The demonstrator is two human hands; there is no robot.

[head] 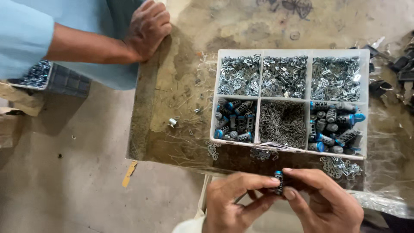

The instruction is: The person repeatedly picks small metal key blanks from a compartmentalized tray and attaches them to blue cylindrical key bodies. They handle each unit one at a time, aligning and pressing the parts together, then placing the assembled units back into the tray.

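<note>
My left hand (235, 203) and my right hand (323, 200) meet at the bottom of the view, both pinching one small grey cylinder with a blue end (279, 181). Just beyond them lies a white six-compartment tray (260, 100). Its top row holds small metal clips (284, 75). The lower left and lower right compartments hold more blue-capped cylinders (235, 123), and the lower middle one holds thin wire springs (282, 123).
Another person in a light blue shirt rests a hand (147, 28) on the far left corner of the worn table (172, 77). Loose clips (340, 166) lie by the tray. Dark parts (403, 64) sit at the right edge. A second tray (36, 75) sits at the left.
</note>
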